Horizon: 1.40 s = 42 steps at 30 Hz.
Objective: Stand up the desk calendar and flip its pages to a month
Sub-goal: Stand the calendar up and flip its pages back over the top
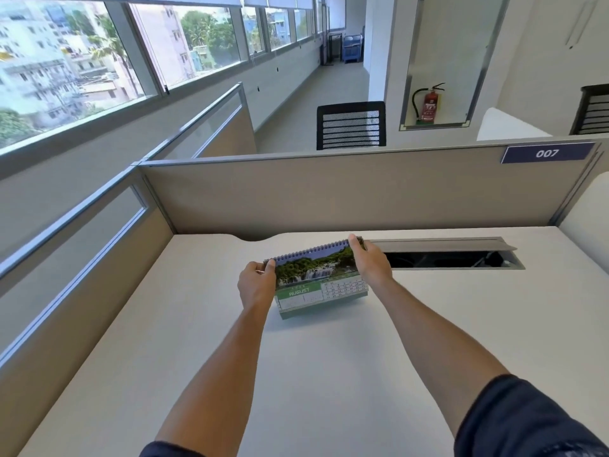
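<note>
The desk calendar (318,282) stands upright on the white desk (296,374), a little beyond its middle. Its facing page shows a waterfall picture, a green band reading AUGUST and a date grid. A dark spiral binding runs along the top edge. My left hand (257,285) grips the calendar's upper left corner at the spiral. At the upper right corner, my right hand (370,263) holds the top, thumb over the binding. The calendar's back side is hidden.
An open cable tray slot (445,257) lies in the desk just right of the calendar. Beige partition walls (329,192) close the desk at the back and left. A black chair (351,125) and a fire extinguisher (428,103) stand beyond the partition.
</note>
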Each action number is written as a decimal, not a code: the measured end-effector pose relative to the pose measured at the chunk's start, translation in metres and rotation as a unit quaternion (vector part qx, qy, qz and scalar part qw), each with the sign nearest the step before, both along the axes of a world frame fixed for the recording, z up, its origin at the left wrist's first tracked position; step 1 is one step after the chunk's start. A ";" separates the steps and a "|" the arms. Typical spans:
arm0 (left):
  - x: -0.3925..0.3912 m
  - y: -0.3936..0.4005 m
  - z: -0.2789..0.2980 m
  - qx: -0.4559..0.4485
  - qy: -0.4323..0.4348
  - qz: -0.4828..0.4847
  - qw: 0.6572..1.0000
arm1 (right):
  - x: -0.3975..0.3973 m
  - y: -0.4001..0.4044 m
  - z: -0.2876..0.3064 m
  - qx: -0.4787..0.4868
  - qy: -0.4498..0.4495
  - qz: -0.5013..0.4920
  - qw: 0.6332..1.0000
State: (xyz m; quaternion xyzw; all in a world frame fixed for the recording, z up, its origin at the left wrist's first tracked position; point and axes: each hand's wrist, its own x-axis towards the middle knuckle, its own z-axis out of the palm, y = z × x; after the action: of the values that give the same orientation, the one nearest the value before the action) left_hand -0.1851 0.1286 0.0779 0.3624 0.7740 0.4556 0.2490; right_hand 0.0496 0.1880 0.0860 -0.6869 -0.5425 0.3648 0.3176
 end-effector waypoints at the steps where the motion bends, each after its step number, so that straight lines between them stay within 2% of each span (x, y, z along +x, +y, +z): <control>1: -0.002 0.004 -0.002 0.001 -0.002 0.006 1.000 | -0.004 0.004 -0.001 -0.006 0.007 0.004 1.000; 4: -0.005 0.015 -0.005 0.009 -0.008 0.016 1.000 | -0.014 0.017 -0.003 -0.020 0.026 0.001 0.999; 13: -0.008 0.045 -0.014 0.009 -0.006 0.009 1.000 | -0.020 0.043 -0.025 0.016 0.001 -0.034 0.999; 18: -0.005 0.052 -0.020 0.008 -0.014 0.021 1.000 | -0.016 0.045 -0.033 0.062 -0.060 -0.016 0.996; 24: 0.001 0.046 -0.032 -0.014 -0.002 0.028 0.999 | -0.017 0.033 -0.047 0.092 -0.084 -0.053 0.991; 29: 0.010 0.039 -0.042 -0.023 -0.019 0.026 0.999 | -0.019 0.025 -0.055 0.090 -0.039 -0.063 0.993; 37: 0.012 0.033 -0.039 -0.002 0.003 0.033 0.999 | -0.015 0.030 -0.046 0.121 0.020 -0.095 0.988; 42: 0.015 0.038 -0.030 0.026 0.004 0.029 0.999 | -0.008 0.053 -0.023 0.080 0.079 -0.072 0.991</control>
State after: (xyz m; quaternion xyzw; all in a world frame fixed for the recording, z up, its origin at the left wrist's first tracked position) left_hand -0.1704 0.1663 0.0482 0.3481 0.7731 0.4808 0.2235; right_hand 0.0411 0.2410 0.0626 -0.6659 -0.4922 0.3494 0.4384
